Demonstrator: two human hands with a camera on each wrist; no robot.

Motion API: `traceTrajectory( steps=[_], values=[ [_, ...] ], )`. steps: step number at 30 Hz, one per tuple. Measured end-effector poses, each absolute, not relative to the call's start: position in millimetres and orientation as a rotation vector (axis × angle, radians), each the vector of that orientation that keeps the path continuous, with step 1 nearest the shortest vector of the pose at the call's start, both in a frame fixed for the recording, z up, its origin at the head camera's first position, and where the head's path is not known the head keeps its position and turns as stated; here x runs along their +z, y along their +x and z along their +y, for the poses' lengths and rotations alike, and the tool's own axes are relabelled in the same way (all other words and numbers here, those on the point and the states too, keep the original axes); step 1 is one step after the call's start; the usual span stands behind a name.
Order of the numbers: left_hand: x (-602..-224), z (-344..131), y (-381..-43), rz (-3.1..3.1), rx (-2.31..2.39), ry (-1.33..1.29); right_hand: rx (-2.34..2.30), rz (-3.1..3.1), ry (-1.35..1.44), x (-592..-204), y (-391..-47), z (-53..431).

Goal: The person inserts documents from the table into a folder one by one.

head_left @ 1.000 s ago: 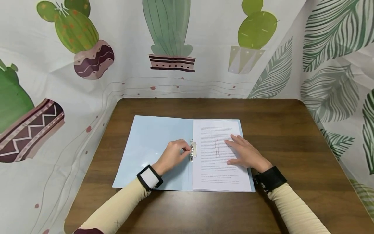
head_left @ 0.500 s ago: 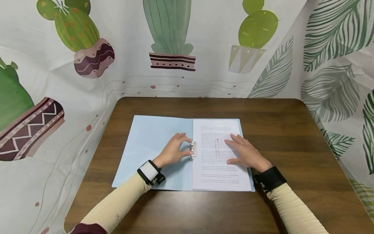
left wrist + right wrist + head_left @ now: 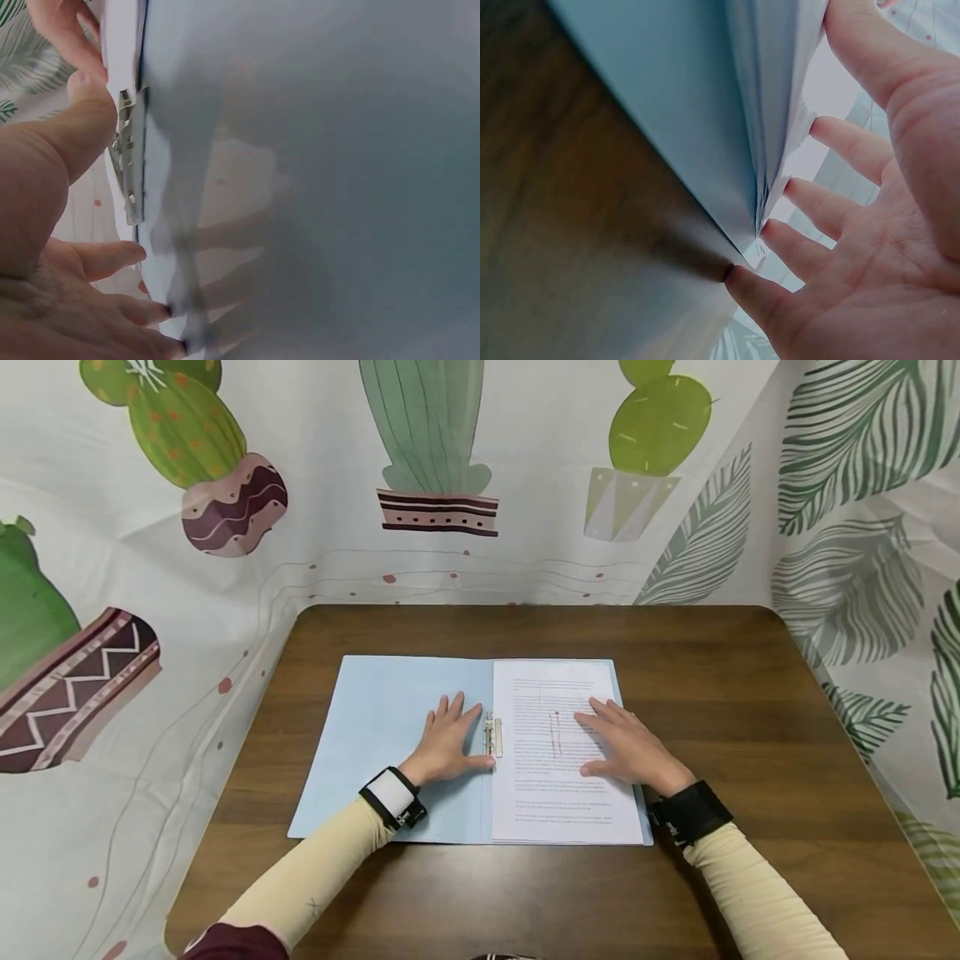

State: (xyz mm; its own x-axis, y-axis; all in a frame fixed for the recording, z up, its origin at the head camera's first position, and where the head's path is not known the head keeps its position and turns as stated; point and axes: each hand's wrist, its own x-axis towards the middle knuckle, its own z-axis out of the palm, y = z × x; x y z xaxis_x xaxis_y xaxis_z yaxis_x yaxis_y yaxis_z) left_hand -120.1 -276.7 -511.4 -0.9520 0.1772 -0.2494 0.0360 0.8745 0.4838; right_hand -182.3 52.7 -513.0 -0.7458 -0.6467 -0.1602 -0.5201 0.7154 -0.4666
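A light blue folder [image 3: 390, 718] lies spread open, with a stack of printed paper [image 3: 547, 810] on its right side. Along the spine sits a metal binder clip mechanism [image 3: 492, 735], also seen edge-on as the metal clip [image 3: 131, 161] in the left wrist view. My left hand [image 3: 444, 747] has its fingers spread over the folder's left cover, with the thumb reaching beside the lower end of the clip. On the paper's right part rests my right hand [image 3: 630, 747], fingers spread. In the right wrist view its fingertips [image 3: 799, 187] touch the sheets near their edge.
Under the folder is a brown wooden table [image 3: 712, 693] with rounded far corners. Behind it hangs a white cloth [image 3: 540, 452] printed with cacti and leaves. A dark patterned thing [image 3: 504, 957] just enters at the bottom edge.
My left hand has moved off the metal clip, its pinched fingers parting and then spreading over the left cover. The right hand stays on the paper. The head view has shifted slightly.
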Motion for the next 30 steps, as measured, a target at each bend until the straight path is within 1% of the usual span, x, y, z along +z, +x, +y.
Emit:
traceTrajectory(
  steps=[7,17,30],
  values=[
    [-520.0,-274.6,-118.1,2.798,0.647,0.147,-0.562,2.609,-0.913,-512.7,-182.8,52.4],
    [-522.6,-272.6,-118.5,2.803,0.604,0.123,-0.567,2.598,-0.889,-510.2,-182.6,52.2],
    [-521.2,-278.2,-116.8,2.778,0.635,0.199,-0.562,2.591,-0.888,-510.9,-183.2,51.8]
  ],
)
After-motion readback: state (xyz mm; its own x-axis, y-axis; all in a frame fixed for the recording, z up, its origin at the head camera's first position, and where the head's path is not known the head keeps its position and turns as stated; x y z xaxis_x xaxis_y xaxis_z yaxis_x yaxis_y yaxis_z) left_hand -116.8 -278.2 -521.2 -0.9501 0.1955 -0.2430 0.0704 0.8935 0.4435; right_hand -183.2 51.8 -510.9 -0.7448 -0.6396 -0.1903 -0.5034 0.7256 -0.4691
